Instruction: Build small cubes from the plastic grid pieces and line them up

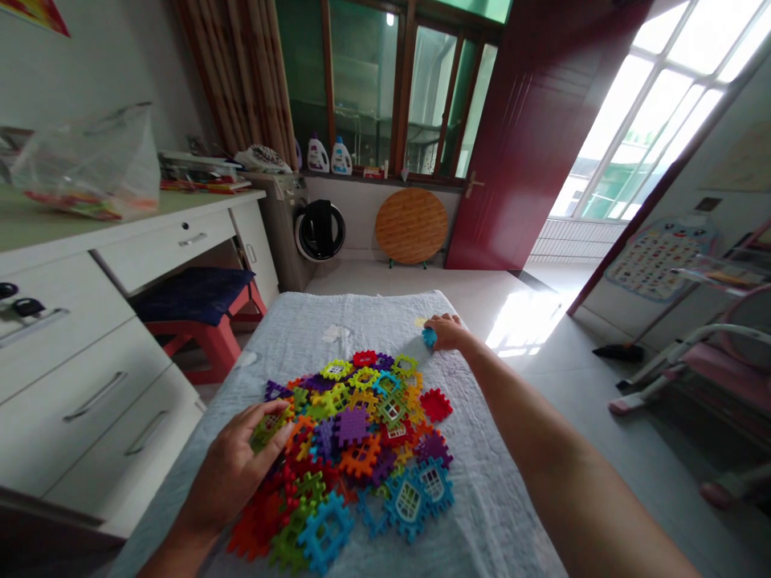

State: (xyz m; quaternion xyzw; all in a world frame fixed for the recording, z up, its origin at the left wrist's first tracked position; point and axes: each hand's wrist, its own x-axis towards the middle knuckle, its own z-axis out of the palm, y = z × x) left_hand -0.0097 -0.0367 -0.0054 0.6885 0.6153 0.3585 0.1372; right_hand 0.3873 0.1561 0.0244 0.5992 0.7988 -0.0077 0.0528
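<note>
A heap of coloured plastic interlocking building pieces (352,425) with notched edges lies on a cloth-covered table (487,490). Some pieces have white window grids. My left hand (241,457) rests at the heap's left side, its thumb and fingers apart around nearby pieces; no piece is plainly gripped. My right hand (444,331) reaches to the far right corner of the table, its fingers closed on a blue building piece (429,336). A red piece (435,405) lies at the heap's right edge, and blue window pieces (409,498) lie at the near right.
To the left stand a white desk (114,385) with a plastic bag (96,168) on top and a red stool (201,313) with a dark cushion. A washing machine (286,225), a round wooden board (411,226) and a red door (518,144) are beyond; a pink chair (728,345) is right.
</note>
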